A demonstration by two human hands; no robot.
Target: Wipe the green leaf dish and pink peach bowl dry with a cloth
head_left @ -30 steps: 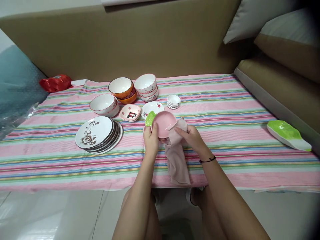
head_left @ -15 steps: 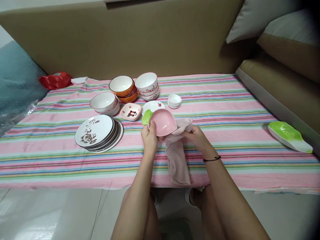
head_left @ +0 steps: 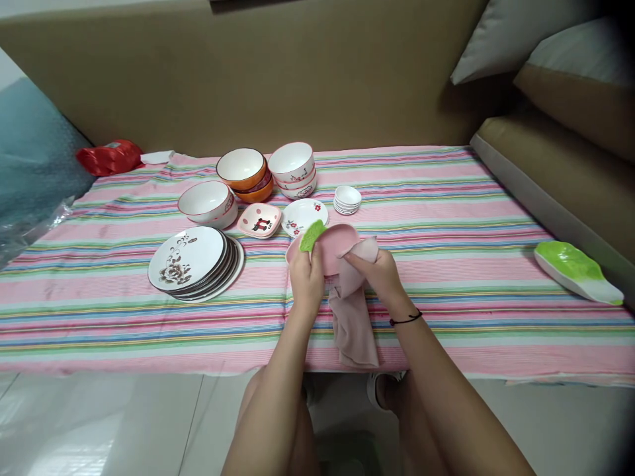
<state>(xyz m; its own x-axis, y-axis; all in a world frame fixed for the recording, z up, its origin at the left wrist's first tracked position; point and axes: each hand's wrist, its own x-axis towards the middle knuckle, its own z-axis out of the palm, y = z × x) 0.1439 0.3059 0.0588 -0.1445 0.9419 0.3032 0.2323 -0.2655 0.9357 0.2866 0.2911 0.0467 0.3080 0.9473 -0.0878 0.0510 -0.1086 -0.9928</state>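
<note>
My left hand (head_left: 307, 281) is closed on a pink dish (head_left: 333, 239) by its green leaf-shaped part (head_left: 312, 235), holding it above the striped cloth. The dish is tilted, and pink shows on both sides of the leaf. In my right hand (head_left: 380, 274) is a pale pink cleaning cloth (head_left: 353, 327), pinched between thumb and fingers and pressed against the dish's right side. The loose end of that cloth hangs down to the striped cover. Just beyond the dish lies a white flowered plate (head_left: 303, 213), partly hidden by it.
Left stand stacked plates (head_left: 186, 261), white bowls (head_left: 204, 200), orange bowls (head_left: 241, 166) and a square pink dish (head_left: 259, 219). Behind are more white bowls (head_left: 292, 162) and small white dishes (head_left: 347, 198). A green leaf-shaped dish (head_left: 570, 264) lies far right, near the cushions (head_left: 546, 152).
The pink dish has turned in my left hand, its leaf part swinging right and upward. My right hand has moved left with the cloth, onto the dish's edge. More of the flowered plate shows.
</note>
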